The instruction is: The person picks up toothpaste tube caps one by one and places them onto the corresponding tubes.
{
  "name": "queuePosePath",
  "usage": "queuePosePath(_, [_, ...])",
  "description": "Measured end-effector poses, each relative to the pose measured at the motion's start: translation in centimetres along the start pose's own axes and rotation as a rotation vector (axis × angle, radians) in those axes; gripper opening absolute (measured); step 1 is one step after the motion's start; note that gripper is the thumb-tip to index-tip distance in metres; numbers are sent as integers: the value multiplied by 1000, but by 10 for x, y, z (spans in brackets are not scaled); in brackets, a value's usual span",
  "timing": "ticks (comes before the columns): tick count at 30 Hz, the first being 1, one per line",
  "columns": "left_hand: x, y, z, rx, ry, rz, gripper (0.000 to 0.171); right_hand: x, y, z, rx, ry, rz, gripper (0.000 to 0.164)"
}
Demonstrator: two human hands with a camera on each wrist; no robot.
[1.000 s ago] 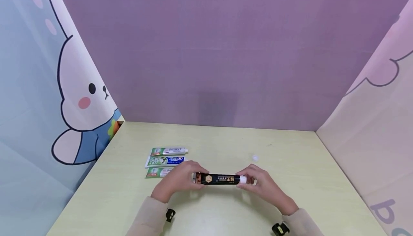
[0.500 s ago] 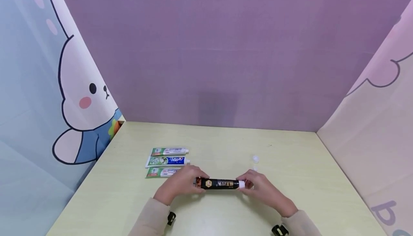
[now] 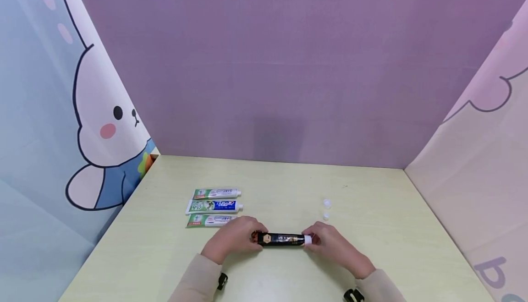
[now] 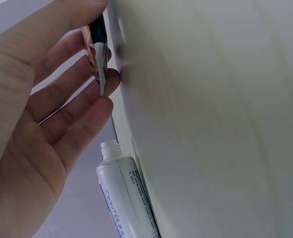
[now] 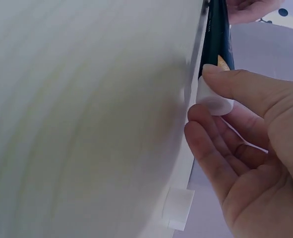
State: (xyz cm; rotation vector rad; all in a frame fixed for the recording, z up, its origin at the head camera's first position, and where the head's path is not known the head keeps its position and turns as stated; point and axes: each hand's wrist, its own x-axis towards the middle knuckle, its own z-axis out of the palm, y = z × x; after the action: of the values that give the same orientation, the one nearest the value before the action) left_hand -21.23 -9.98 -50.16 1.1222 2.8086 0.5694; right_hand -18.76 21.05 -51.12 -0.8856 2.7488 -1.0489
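A black toothpaste tube [image 3: 284, 239] with gold lettering lies crosswise between my two hands, low over the table. My left hand [image 3: 237, 238] pinches its flat tail end; in the left wrist view the white crimp [image 4: 101, 64] shows between thumb and fingers. At the other end, the thumb and fingers of my right hand [image 3: 333, 247] grip the white cap [image 5: 214, 98], which sits on the tube. Just beyond my left hand lies a green and white toothpaste tube [image 3: 208, 220], its bare threaded nozzle [image 4: 110, 149] visible in the left wrist view.
Two more toothpaste tubes, a green and white one [image 3: 214, 194] and a blue and green one [image 3: 212, 206], lie in a row behind the nearest. Two small white caps [image 3: 327, 203] stand beyond my right hand. A purple partition [image 3: 272, 86] closes the table's far edge.
Both hands and the black tube have come down and toward me. The second small white cap, hidden by my right hand at first, now shows fully.
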Motion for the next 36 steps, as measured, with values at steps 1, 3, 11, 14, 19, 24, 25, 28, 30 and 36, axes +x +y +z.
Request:
queuePosePath(1, [0, 0, 0, 2, -1, -4, 38, 0, 0, 0, -2, -2, 4, 21])
queuePosePath(3, [0, 1, 0, 5, 0, -9, 37, 0, -1, 0, -7, -5, 10, 20])
queuePosePath(11, [0, 3, -2, 15, 1, -26, 37, 0, -6, -2, -4, -12, 29, 20])
queuePosePath(14, [1, 3, -2, 14, -4, -31, 37, 0, -7, -3, 9, -18, 28, 23])
queuePosePath(19, [2, 3, -2, 12, -14, -37, 39, 0, -9, -5, 21, -26, 38, 26])
queuePosePath(24, [0, 3, -3, 7, -20, -44, 43, -2, -11, -8, 29, -38, 52, 29])
queuePosePath(25, [0, 3, -4, 4, -18, -46, 43, -2, -11, -9, 33, -39, 55, 30])
queuePosePath(28, [-2, 5, -8, 0, -11, -54, 44, -3, -12, -11, 45, -41, 64, 32])
queuePosePath(30, [-3, 6, -11, -5, 0, -54, 43, -3, -14, -13, 51, -39, 68, 33])
queuePosePath(36, [-7, 5, -23, -31, 45, -37, 38, -4, -16, -16, 56, -33, 81, 35])
